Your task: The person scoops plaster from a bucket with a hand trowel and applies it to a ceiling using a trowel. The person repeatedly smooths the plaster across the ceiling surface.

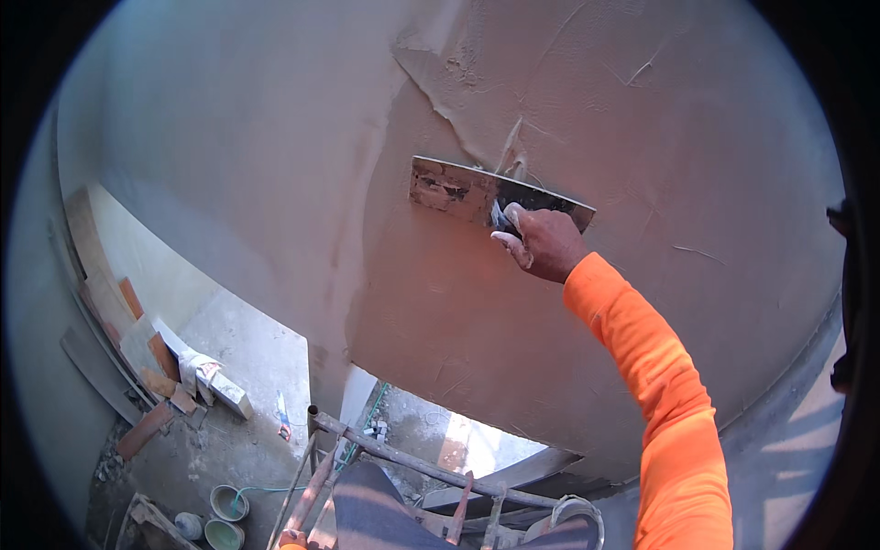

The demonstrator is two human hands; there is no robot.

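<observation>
My right hand [547, 243], in an orange sleeve, is closed round the handle of a long steel plastering trowel [454, 191]. The trowel's blade lies against the wall [458, 312], across wet grey-brown plaster. A ragged ridge of plaster [515, 147] stands just above the blade. Smears of plaster coat the thumb and a finger. Low in the view, only a small part of my left hand [294, 536] shows, next to a reddish-brown bar [319, 486]. Its fingers look closed, but what they hold is mostly out of sight.
A metal scaffold rail [431, 469] runs in front of my legs [385, 513], with a bucket [577, 513] at its right. Far below on the floor are more buckets [227, 502], wood offcuts [147, 431] and a handsaw [283, 417]. Openings break the wall's lower edge.
</observation>
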